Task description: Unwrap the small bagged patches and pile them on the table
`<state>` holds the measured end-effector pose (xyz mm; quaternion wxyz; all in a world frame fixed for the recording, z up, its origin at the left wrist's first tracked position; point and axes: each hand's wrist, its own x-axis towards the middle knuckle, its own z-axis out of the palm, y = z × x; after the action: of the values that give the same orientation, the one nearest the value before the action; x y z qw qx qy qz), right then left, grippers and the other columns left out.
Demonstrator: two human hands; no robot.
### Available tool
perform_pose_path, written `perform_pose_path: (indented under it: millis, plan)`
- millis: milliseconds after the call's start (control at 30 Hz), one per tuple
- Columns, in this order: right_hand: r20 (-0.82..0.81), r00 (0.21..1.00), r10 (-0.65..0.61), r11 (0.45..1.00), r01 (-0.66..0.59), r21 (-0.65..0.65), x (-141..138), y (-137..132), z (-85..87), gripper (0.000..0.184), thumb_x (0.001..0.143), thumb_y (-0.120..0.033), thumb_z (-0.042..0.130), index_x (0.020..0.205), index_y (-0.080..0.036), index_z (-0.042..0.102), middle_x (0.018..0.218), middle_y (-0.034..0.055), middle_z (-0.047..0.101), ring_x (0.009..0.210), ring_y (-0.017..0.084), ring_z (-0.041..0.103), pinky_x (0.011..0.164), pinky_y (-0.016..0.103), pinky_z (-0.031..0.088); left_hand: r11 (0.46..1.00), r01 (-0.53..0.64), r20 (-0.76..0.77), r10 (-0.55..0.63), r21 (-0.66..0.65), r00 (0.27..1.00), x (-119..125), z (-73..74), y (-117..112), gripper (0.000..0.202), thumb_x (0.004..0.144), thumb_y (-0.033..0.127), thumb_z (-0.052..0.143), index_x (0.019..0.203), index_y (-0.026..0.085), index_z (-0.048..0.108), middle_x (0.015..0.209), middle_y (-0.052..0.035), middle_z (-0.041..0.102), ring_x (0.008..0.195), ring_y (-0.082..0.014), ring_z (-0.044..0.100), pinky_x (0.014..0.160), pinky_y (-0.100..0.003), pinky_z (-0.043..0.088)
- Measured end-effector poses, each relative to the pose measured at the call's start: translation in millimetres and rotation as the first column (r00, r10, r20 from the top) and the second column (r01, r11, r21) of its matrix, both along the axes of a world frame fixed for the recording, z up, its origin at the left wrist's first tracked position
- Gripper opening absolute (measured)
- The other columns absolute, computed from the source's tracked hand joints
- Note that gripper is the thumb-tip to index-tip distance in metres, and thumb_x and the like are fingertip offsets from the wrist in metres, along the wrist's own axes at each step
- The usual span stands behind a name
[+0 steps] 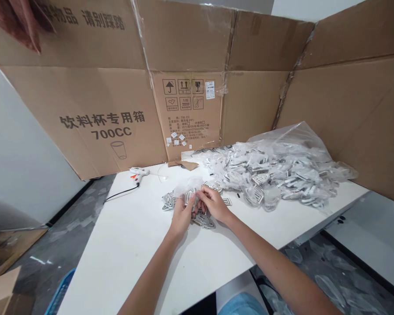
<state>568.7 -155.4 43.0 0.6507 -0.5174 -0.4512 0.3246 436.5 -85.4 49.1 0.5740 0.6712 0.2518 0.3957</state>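
Fingers of my left hand [183,213] and right hand [216,204] pinch closed on a clear plastic bag [184,187], over grey patterned pieces [206,221] on the counter [128,245]. They hide some pieces; I cannot clearly make out the bag's contents.

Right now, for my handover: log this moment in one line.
left hand, right hand: together, holding clear plastic; beneath: gray pieces; rightward: bagged pile; leftward: glue gun
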Motion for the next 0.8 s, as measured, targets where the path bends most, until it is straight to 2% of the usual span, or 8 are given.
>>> perform_pose_path:
  millis: [67, 167, 233, 267, 400, 567, 667, 800]
  plan:
    - [-0.106, 0.994, -0.017, 0.999, 0.019, 0.025, 2.0, 0.7, 1.2, 0.045, 0.094, -0.062, 0.07, 0.076, -0.026, 0.051, 0.058, -0.0048, 0.062, 0.046, 0.013, 0.051, 0.047, 0.027, 0.038, 0.997, 0.013, 0.012, -0.012, -0.078, 1.0, -0.1, -0.6, -1.2, 0.052, 0.089, 0.064, 0.074, 0.114, 0.021, 0.057, 0.086, -0.0029, 0.066, 0.068, -0.0164, 0.066, 0.057, -0.029, 0.055]
    - [-0.25, 0.967, -0.043, 0.996, 0.061, 0.062, 6.4, 0.6, 3.9, 0.047, 0.089, -0.063, 0.073, 0.074, -0.026, 0.049, 0.061, -0.0047, 0.061, 0.047, 0.014, 0.052, 0.046, 0.027, 0.04, 0.996, -0.008, 0.097, 0.017, -0.093, 0.995, -1.1, -1.2, -0.1, 0.087, 0.078, 0.05, 0.089, 0.144, 0.028, 0.038, 0.119, -0.0069, 0.062, 0.085, -0.0162, 0.071, 0.071, -0.031, 0.063]
    - [-0.306, 0.952, -0.018, 0.996, 0.044, 0.076, 9.4, -0.6, 6.3, 0.046, 0.088, -0.064, 0.073, 0.077, -0.026, 0.05, 0.068, -0.0028, 0.065, 0.051, 0.015, 0.055, 0.048, 0.029, 0.045, 0.999, -0.012, 0.124, 0.017, -0.036, 0.992, -2.1, -0.8, 1.2, 0.099, 0.071, 0.045, 0.093, 0.15, 0.032, 0.034, 0.128, -0.0081, 0.057, 0.087, -0.0156, 0.072, 0.075, -0.033, 0.065]
    - [-0.342, 0.94, 0.012, 0.996, 0.017, 0.082, 10.5, -1.5, 7.6, 0.045, 0.087, -0.063, 0.075, 0.079, -0.025, 0.053, 0.071, -0.0015, 0.067, 0.054, 0.015, 0.056, 0.05, 0.029, 0.046, 1.0, 0.004, 0.113, -0.003, -0.005, 0.994, -2.7, -0.4, 1.8, 0.094, 0.071, 0.045, 0.093, 0.147, 0.032, 0.04, 0.13, -0.0088, 0.057, 0.088, -0.0157, 0.072, 0.076, -0.034, 0.065]
    - [-0.456, 0.879, 0.143, 0.988, -0.101, 0.115, 13.3, -4.4, 11.7, 0.041, 0.087, -0.06, 0.078, 0.084, -0.023, 0.062, 0.081, 0.0024, 0.072, 0.059, 0.013, 0.054, 0.051, 0.026, 0.044, 0.989, 0.098, 0.038, -0.103, 0.113, 0.994, -5.1, 2.6, 3.0, 0.053, 0.081, 0.048, 0.086, 0.125, 0.026, 0.066, 0.129, -0.0103, 0.063, 0.094, -0.019, 0.071, 0.08, -0.034, 0.063]
    - [-0.441, 0.886, 0.142, 0.989, -0.108, 0.101, 16.8, -6.9, 12.6, 0.045, 0.09, -0.064, 0.072, 0.081, -0.021, 0.064, 0.076, 0.0007, 0.067, 0.051, 0.009, 0.041, 0.047, 0.025, 0.035, 0.965, 0.162, -0.009, -0.164, 0.207, 0.986, -5.3, 4.3, 1.6, 0.039, 0.085, 0.046, 0.083, 0.115, 0.025, 0.071, 0.108, -0.0061, 0.07, 0.083, -0.0187, 0.069, 0.076, -0.034, 0.059]
    - [-0.452, 0.875, 0.174, 0.984, -0.14, 0.106, 18.3, -9.4, 11.6, 0.042, 0.091, -0.061, 0.073, 0.08, -0.022, 0.063, 0.062, -0.0038, 0.057, 0.047, 0.009, 0.034, 0.049, 0.026, 0.037, 0.966, 0.143, -0.069, -0.132, 0.214, 0.989, -5.3, 3.3, -0.1, 0.043, 0.084, 0.045, 0.084, 0.119, 0.025, 0.068, 0.095, -0.0018, 0.068, 0.071, -0.0146, 0.063, 0.067, -0.029, 0.053]
    - [-0.518, 0.799, 0.307, 0.952, -0.249, 0.18, 21.8, -14.1, 9.9, 0.04, 0.094, -0.052, 0.072, 0.071, -0.023, 0.058, 0.046, -0.0076, 0.042, 0.04, 0.01, 0.029, 0.047, 0.026, 0.039, 0.972, 0.153, -0.087, -0.14, 0.18, 0.986, -5.8, 1.4, -1.2, 0.061, 0.079, 0.042, 0.087, 0.131, 0.028, 0.059, 0.102, 0.0008, 0.065, 0.058, -0.0084, 0.054, 0.058, -0.026, 0.048]
